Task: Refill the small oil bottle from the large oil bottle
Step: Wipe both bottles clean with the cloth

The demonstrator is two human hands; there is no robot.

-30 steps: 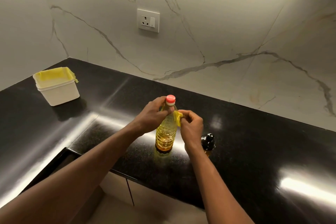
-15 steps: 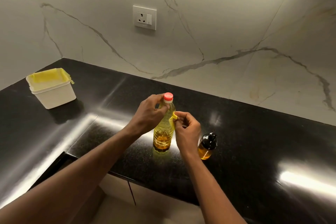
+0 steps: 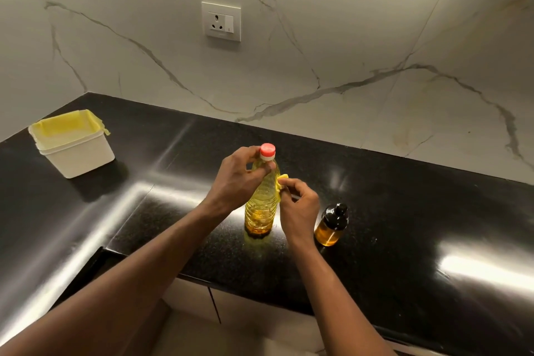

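Observation:
The large oil bottle (image 3: 261,205), clear plastic with yellow oil and a red cap (image 3: 267,150), stands upright on the black counter (image 3: 404,225). My left hand (image 3: 235,179) grips its neck just below the cap. My right hand (image 3: 299,205) pinches a small yellow strip (image 3: 281,182) at the bottle's right shoulder. The small oil bottle (image 3: 331,225), amber with a black dispenser top, stands on the counter just right of my right hand, untouched.
A white tub (image 3: 78,150) lined with yellow plastic sits at the counter's back left. A wall socket (image 3: 221,21) is on the marble backsplash. The counter's front edge (image 3: 260,292) runs below my forearms, with a dark cutout at the lower left.
The view has shifted, so the small bottle shows fully beside my right hand. Both hands stay at the large bottle; the right hand keeps working the yellow strip slightly lower.

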